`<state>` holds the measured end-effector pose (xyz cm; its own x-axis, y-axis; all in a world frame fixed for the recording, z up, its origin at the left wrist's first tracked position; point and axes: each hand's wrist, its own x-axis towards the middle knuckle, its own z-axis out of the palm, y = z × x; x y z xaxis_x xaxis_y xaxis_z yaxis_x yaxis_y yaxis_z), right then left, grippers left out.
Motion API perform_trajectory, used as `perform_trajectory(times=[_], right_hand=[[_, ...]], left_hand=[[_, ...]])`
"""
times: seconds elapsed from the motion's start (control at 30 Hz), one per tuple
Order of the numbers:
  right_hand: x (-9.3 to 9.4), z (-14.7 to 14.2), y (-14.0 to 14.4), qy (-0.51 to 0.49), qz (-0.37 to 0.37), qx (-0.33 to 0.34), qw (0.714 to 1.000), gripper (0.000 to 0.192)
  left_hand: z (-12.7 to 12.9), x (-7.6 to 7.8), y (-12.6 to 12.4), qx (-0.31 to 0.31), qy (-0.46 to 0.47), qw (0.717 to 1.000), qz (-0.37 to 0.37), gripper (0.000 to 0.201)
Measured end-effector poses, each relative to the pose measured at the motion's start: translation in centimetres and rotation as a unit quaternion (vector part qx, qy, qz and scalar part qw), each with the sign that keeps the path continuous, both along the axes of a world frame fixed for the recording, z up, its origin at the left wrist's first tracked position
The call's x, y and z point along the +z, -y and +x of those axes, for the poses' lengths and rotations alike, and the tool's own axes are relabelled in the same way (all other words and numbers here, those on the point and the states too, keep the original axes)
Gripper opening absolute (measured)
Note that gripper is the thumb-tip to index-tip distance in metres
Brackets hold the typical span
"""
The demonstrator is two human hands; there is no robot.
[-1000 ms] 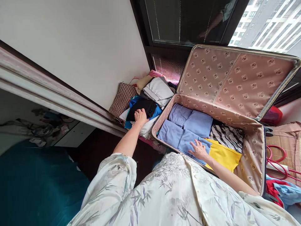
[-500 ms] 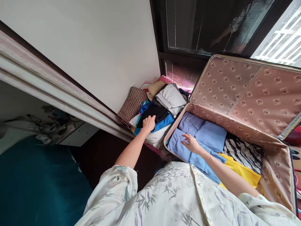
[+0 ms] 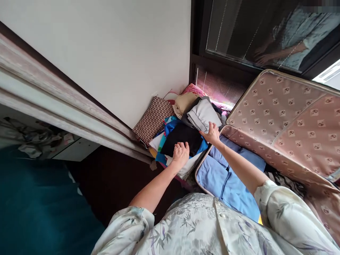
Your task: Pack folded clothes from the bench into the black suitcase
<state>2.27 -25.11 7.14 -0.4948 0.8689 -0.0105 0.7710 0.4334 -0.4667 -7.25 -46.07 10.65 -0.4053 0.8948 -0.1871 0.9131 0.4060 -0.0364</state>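
Note:
My left hand (image 3: 181, 153) rests over the near edge of a folded black garment (image 3: 183, 136) on a pile of clothes, its fingers slightly bent and holding nothing that I can see. My right hand (image 3: 211, 134) is open, thumb and fingers apart, at the right side of the pile beside a folded light grey garment (image 3: 203, 115). Blue cloth (image 3: 172, 126) shows under and around the black one, with white cloth (image 3: 188, 168) below. Beneath my right forearm lie folded blue clothes (image 3: 233, 177) in an open suitcase (image 3: 276, 118).
A brown patterned cushion (image 3: 154, 118) and a beige folded garment (image 3: 185, 102) sit at the pile's back. Black-and-white striped cloth (image 3: 287, 182) lies deeper in the suitcase. A white wall panel (image 3: 119, 63) rises behind, a dark-framed window (image 3: 239, 35) to the right.
My right hand has moved from above the blue clothes in the suitcase to the pile's right side. My left hand has shifted to the near edge of the black garment. The view has turned left.

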Motion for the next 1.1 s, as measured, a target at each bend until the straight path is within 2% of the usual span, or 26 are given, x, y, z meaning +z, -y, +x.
perform_trajectory(times=[0.1, 0.23, 0.37, 0.53, 0.6, 0.67, 0.77, 0.83, 0.9, 0.93, 1.0, 1.07, 1.1], right_hand=[[0.6, -3.3, -1.2, 0.032, -0.011, -0.023, 0.999, 0.100], [0.2, -7.0, -1.7, 0.055, -0.011, -0.009, 0.998, 0.110], [-1.0, -8.5, -1.7, 0.065, 0.006, -0.001, 0.998, 0.105], [-1.8, -9.5, -1.8, 0.071, 0.009, -0.039, 0.997, 0.105], [-1.7, -10.0, -1.9, 0.066, 0.017, -0.052, 0.996, 0.102], [-1.5, -10.2, -2.1, 0.068, 0.024, -0.044, 0.996, 0.090], [-1.1, -9.7, -2.4, 0.084, 0.023, -0.007, 0.996, 0.072], [-0.8, -9.1, -2.6, 0.086, 0.016, 0.013, 0.996, 0.064], [-0.7, -8.4, -2.7, 0.076, 0.009, 0.016, 0.997, 0.064], [-0.7, -8.0, -2.7, 0.068, 0.007, 0.012, 0.998, 0.065], [-0.9, -7.5, -2.6, 0.052, 0.003, 0.003, 0.999, 0.069], [-1.3, -7.1, -2.4, 0.035, -0.009, 0.000, 0.999, 0.071], [-1.4, -7.0, -2.4, 0.027, -0.020, -0.002, 0.999, 0.071]], left_hand=[[-0.1, 0.0, 0.1, -0.008, 0.018, 1.000, 0.007, 0.061], [-0.4, -0.3, 0.3, -0.011, 0.029, 0.999, 0.010, 0.062], [-0.7, -0.5, 0.3, -0.019, 0.028, 0.999, 0.008, 0.062], [-0.5, -0.6, 0.3, -0.029, 0.028, 0.999, 0.001, 0.062], [-0.5, -0.1, 0.8, -0.032, 0.035, 0.999, -0.008, 0.060], [-1.3, 0.8, 1.5, -0.040, 0.076, 0.996, -0.010, 0.062], [-4.9, 2.8, 1.2, -0.069, 0.217, 0.973, 0.043, 0.061], [-8.5, 3.8, -1.2, -0.062, 0.299, 0.942, 0.138, 0.050], [-12.0, 4.2, -5.8, -0.007, 0.306, 0.920, 0.246, 0.046], [-13.4, 4.0, -8.7, 0.016, 0.306, 0.913, 0.270, 0.046], [-15.4, 3.2, -14.7, 0.051, 0.323, 0.906, 0.270, 0.050], [-16.0, 2.0, -19.9, 0.085, 0.366, 0.895, 0.242, 0.053], [-15.9, 1.4, -21.9, 0.101, 0.410, 0.879, 0.220, 0.055]])
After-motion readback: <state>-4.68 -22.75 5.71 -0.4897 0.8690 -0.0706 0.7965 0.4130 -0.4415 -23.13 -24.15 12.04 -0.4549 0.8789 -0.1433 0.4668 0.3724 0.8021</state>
